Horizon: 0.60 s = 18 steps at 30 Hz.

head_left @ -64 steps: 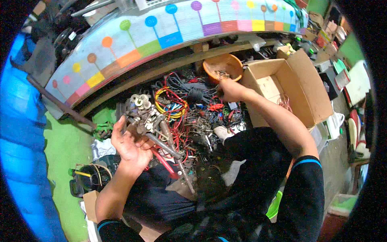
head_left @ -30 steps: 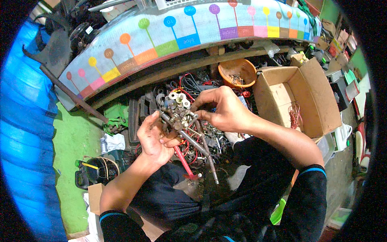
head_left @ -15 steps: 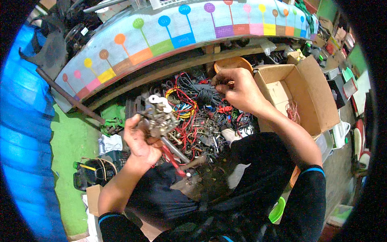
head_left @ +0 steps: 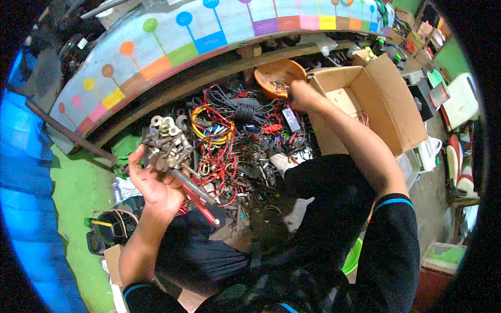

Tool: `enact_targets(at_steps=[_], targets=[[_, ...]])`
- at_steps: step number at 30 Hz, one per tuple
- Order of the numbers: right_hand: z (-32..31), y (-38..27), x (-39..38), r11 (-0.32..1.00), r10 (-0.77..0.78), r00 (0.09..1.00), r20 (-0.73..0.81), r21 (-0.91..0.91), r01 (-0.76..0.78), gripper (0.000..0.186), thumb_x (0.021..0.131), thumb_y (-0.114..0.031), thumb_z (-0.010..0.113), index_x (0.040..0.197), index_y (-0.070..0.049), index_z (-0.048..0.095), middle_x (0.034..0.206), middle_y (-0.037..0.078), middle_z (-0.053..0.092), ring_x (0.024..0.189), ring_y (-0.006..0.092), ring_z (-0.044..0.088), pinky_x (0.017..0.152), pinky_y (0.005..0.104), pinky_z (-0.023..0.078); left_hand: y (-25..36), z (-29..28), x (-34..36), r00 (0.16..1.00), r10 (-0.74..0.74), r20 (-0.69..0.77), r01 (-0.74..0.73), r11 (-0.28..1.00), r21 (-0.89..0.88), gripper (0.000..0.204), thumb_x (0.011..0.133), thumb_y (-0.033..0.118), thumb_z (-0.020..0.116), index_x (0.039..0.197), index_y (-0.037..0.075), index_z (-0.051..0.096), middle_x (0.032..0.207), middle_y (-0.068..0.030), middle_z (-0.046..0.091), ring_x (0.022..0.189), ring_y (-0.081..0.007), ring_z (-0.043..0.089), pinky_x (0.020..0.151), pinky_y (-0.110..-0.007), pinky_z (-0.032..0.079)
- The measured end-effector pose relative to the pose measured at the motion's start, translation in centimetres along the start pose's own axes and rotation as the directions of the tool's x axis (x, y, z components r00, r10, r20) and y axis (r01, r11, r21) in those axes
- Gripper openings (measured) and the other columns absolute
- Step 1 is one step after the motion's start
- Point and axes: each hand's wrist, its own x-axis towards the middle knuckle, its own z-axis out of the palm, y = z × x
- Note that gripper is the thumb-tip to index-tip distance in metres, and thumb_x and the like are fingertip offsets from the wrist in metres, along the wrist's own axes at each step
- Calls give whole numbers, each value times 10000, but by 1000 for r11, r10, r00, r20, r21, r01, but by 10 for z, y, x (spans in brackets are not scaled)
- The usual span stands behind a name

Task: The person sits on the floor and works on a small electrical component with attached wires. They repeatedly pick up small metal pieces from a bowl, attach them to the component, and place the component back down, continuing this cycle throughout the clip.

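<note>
My left hand [head_left: 156, 188] is closed around a bundle of metal fittings [head_left: 166, 141], with pale washers, bolts, steel rods [head_left: 196, 189] and a red rod-shaped piece [head_left: 205, 208] below, held above my left knee. My right hand [head_left: 301, 95] reaches to the front right rim of an orange bowl [head_left: 266, 75], its fingers curled and largely hidden by the hand itself; what they hold cannot be made out. Small dark pieces lie inside the bowl. Between my hands is a heap of tangled red, yellow and black cables [head_left: 245, 112] mixed with small metal parts.
An open cardboard box [head_left: 396, 120] stands beside the bowl. Behind runs a painted board [head_left: 235, 23] with coloured dots and blocks. At left are a blue sheet [head_left: 26, 198], a metal pole [head_left: 73, 134] and a black container [head_left: 104, 235]. A green tub [head_left: 353, 255] sits beside my right leg.
My right hand has left the metal bundle and moved up and right to the orange bowl. My left hand still grips the bundle, now farther left in the picture; the view has shifted.
</note>
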Motion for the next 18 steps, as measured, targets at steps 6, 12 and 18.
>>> enact_targets(at_steps=[6,12,18], targets=[[-14,27,5,988,5,918,-397,141,56,277,718,-191,716,907,9,680,838,225,663,827,351,661,739,421,521,-9,33,-6,960,84,-267,-66,995,74,466,787,536,549,883,85,610,734,-56,629,404,-83,344,356,-206,284],[9,-35,-8,940,-305,945,-122,120,319,280,710,-128,689,959,-4,656,857,201,662,810,339,652,731,401,514,13,-11,-1,963,193,-187,-171,977,126,476,841,493,509,1081,87,565,900,-91,651,479,-121,444,428,-215,383],[151,-150,-72,772,-570,587,575,130,622,456,692,-132,640,1147,-114,614,955,199,651,890,366,632,780,468,517,31,-34,-13,974,214,-70,-200,965,167,426,864,416,507,1038,29,544,876,-70,626,437,-67,276,414,-202,227]])
